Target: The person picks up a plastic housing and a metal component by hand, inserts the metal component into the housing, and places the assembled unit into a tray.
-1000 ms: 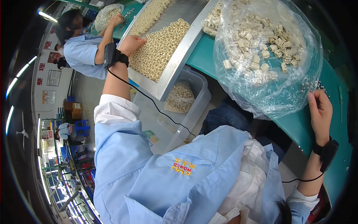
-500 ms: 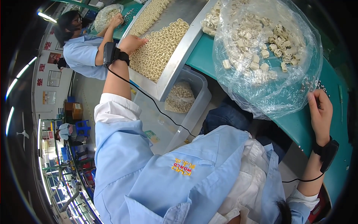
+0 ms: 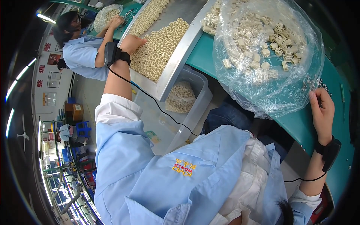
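My left hand (image 3: 131, 44) reaches over the left edge of a metal tray (image 3: 171, 78), close above rows of small beige plastic parts (image 3: 161, 45). Its fingers are curled together; anything between them is hidden. My right hand (image 3: 323, 108) rests at the right of the green table, fingers bent toward the thumb, beside small shiny metal pieces (image 3: 322, 87). I cannot make out what, if anything, it holds. Between my hands lies a large clear plastic bag (image 3: 258, 93), spread open, with many loose beige parts (image 3: 277, 41) in it.
The green tabletop (image 3: 200, 56) runs beneath tray and bag. Below stands a translucent bin (image 3: 204, 84) holding a bag of beige parts (image 3: 180, 98). A black cable (image 3: 161, 108) trails from my left wrist. At the far left a co-worker (image 3: 84, 52) in light blue handles parts.
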`<state>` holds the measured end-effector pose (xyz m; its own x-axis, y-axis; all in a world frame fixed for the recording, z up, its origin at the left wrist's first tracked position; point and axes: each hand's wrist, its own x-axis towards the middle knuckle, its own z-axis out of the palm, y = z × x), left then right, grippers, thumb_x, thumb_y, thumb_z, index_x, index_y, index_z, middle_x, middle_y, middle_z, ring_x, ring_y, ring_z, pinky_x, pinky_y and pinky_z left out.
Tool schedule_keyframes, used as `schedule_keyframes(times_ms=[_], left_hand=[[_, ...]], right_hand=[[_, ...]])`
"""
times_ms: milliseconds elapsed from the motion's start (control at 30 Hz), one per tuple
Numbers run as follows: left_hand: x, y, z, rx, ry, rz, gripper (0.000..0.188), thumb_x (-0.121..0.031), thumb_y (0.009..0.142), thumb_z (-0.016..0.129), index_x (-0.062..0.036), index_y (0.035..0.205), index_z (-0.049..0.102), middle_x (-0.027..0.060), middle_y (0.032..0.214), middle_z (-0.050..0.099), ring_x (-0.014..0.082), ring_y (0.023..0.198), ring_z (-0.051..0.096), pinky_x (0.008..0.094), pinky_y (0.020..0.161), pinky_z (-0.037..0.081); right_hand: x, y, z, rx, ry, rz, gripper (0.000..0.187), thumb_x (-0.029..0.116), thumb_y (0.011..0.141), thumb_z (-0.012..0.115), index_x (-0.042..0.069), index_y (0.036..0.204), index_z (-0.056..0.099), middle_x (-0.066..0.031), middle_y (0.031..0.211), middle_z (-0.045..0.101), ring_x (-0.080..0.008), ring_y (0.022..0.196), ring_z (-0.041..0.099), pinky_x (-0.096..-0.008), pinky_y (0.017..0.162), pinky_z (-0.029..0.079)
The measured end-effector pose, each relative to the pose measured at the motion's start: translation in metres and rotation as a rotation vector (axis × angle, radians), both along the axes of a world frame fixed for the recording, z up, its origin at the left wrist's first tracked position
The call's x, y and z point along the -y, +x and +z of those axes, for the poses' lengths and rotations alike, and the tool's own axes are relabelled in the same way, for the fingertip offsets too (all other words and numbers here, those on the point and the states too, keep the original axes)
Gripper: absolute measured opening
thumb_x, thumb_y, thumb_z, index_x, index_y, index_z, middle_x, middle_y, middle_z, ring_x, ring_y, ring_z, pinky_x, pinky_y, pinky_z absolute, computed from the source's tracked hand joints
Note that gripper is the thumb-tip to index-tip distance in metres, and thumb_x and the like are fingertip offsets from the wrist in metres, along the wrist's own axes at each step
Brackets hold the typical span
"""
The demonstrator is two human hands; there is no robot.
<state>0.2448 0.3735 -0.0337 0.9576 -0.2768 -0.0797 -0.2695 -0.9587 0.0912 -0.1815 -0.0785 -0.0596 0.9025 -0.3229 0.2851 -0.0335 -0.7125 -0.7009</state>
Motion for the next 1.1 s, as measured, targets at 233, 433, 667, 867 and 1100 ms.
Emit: schedule_keyframes(times_ms=[233, 433, 667, 867, 1100], left_hand=[[0.004, -0.003, 0.002, -0.033, 0.025, -0.018, 0.050, -0.048, 0.070, 0.066, 0.0011, 0.077, 0.064, 0.0140, 0.069, 0.062, 0.0234, 0.065, 0.058, 0.0354, 0.056, 0.042], [0.013, -0.005, 0.007, -0.043, 0.101, -0.027, 0.038, -0.035, 0.073, 0.069, 0.0016, 0.082, 0.063, 0.0059, 0.069, 0.060, 0.0143, 0.063, 0.053, 0.0294, 0.058, 0.041], [0.014, -0.009, 0.005, -0.084, -0.009, 0.045, 0.029, -0.028, 0.073, 0.068, 0.0003, 0.078, 0.061, 0.0046, 0.066, 0.058, 0.0125, 0.062, 0.052, 0.0266, 0.056, 0.041], [0.007, -0.005, 0.000, 0.010, -0.044, -0.032, 0.028, -0.029, 0.069, 0.068, -0.0018, 0.073, 0.061, 0.0058, 0.064, 0.059, 0.0143, 0.062, 0.055, 0.0272, 0.057, 0.043], [0.007, -0.008, -0.001, 0.022, -0.142, -0.061, 0.026, -0.027, 0.069, 0.067, -0.0030, 0.076, 0.062, 0.0060, 0.067, 0.060, 0.0156, 0.064, 0.057, 0.0276, 0.061, 0.044]], right_hand=[[0.001, 0.000, 0.000, -0.015, 0.015, -0.001, 0.015, 0.011, 0.085, 0.054, 0.000, 0.076, 0.048, 0.0011, 0.067, 0.043, -0.0056, 0.062, 0.037, -0.0189, 0.054, 0.031], [0.002, -0.001, 0.001, -0.034, 0.012, -0.008, 0.014, 0.011, 0.084, 0.055, 0.000, 0.078, 0.051, 0.0002, 0.067, 0.046, -0.0063, 0.062, 0.040, -0.0191, 0.055, 0.033], [0.002, 0.000, -0.001, -0.037, 0.009, -0.005, 0.015, 0.010, 0.085, 0.054, 0.001, 0.076, 0.047, 0.0016, 0.068, 0.042, -0.0049, 0.063, 0.036, -0.0181, 0.055, 0.030], [0.000, -0.001, 0.001, -0.032, 0.031, -0.014, 0.014, 0.011, 0.084, 0.056, 0.000, 0.076, 0.050, 0.0002, 0.066, 0.046, -0.0064, 0.061, 0.040, -0.0194, 0.055, 0.034], [0.001, 0.000, -0.002, -0.032, -0.006, 0.001, 0.014, 0.010, 0.085, 0.054, 0.000, 0.077, 0.048, 0.0008, 0.069, 0.043, -0.0058, 0.063, 0.038, -0.0187, 0.055, 0.031]])
